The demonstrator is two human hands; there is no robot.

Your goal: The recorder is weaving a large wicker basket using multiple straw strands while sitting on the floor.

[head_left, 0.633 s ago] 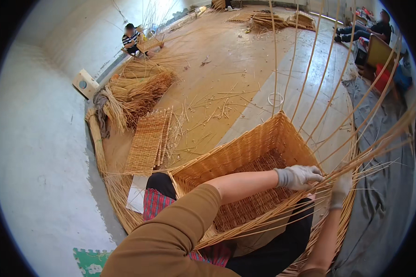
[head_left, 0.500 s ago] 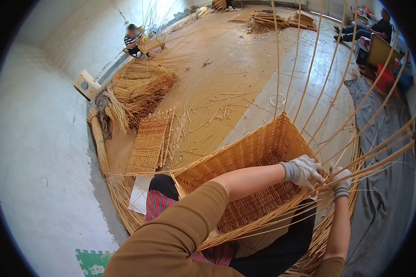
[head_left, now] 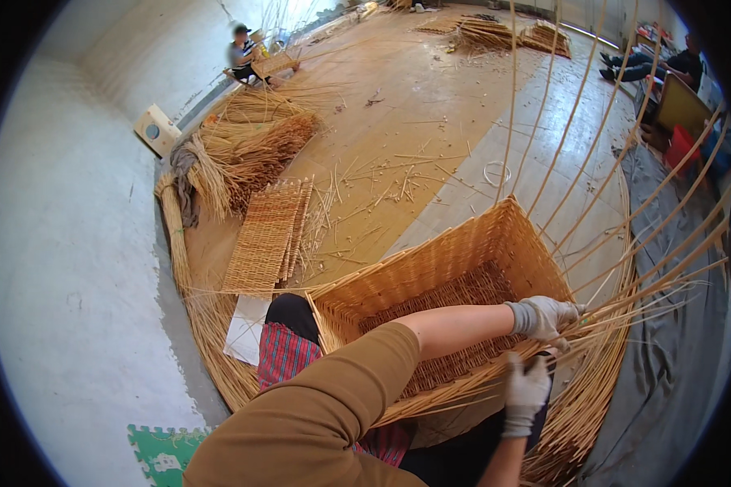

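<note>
A rectangular wicker basket with woven walls lies tilted across my lap. Long willow rods stick up and out from its right end. My left hand, in a pale work glove, reaches across the basket and is closed around rods at the near right corner of the rim. Below it, my right hand, gloved as well, is beside the outer face of the near wall, close to the rods along it. Motion blurs its fingers, so whether they grip a rod cannot be made out.
Bundled willow rods and stacked woven panels lie at the left. More loose rods are by my right side, next to a grey cloth. One person sits far left, another far right. Cut scraps litter the floor.
My right hand has left the corner, moving down and left toward the near wall. My left hand stays at the corner. The whole view has shifted slightly.
</note>
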